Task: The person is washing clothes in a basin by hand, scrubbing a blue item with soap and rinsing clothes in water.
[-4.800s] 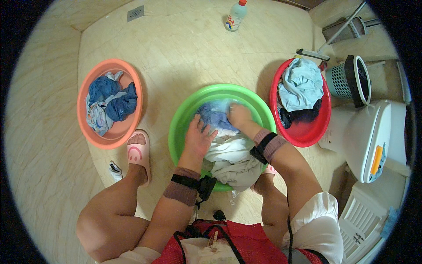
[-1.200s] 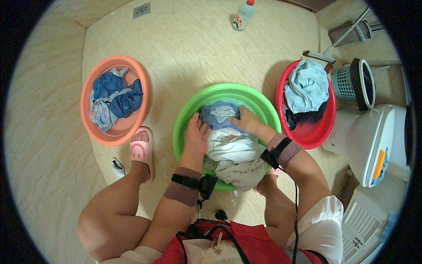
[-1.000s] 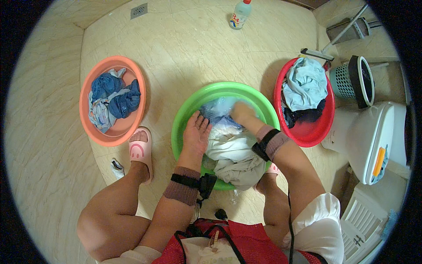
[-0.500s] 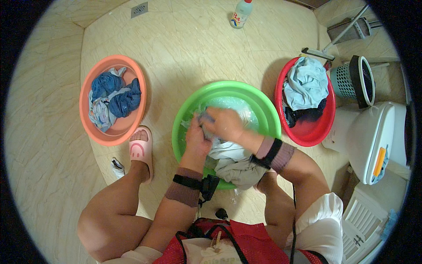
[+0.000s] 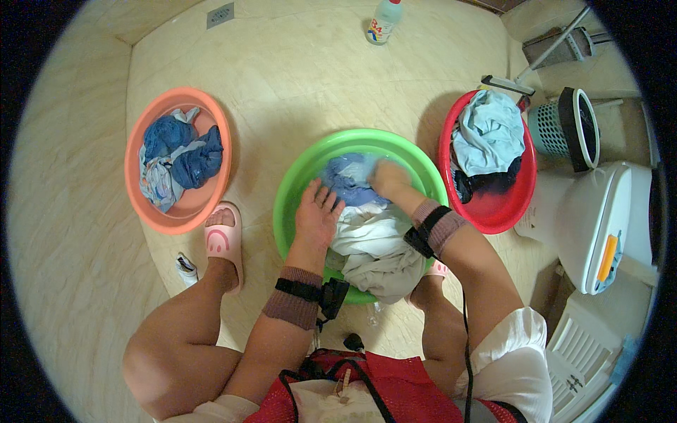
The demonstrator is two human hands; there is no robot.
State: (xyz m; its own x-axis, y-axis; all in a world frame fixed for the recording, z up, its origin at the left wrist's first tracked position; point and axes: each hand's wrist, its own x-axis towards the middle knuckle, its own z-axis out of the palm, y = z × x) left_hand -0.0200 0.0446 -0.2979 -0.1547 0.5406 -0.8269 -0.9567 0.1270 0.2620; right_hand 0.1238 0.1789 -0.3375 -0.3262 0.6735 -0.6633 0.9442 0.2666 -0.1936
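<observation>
A green basin (image 5: 295, 185) sits on the floor between my knees, holding water and wet laundry. A blue garment (image 5: 347, 185) lies at its far side and a white garment (image 5: 372, 252) drapes over its near rim. My left hand (image 5: 316, 216) presses flat, fingers spread, on the clothes where blue meets white. My right hand (image 5: 387, 178) is closed on the blue garment in the water, fingers partly hidden. Both wrists wear dark straps and bands.
An orange basin (image 5: 185, 218) with blue and pale clothes stands at the left. A red basin (image 5: 493, 211) with light blue and dark clothes is at the right, beside a small teal basket (image 5: 560, 128) and a white appliance (image 5: 599, 225). A bottle (image 5: 383, 20) stands far back. Pink slippers are on my feet.
My hands had come together, bunching the blue garment near the basin's middle; now they have parted, the right pushed toward the far rim and the left flat on the clothes.
</observation>
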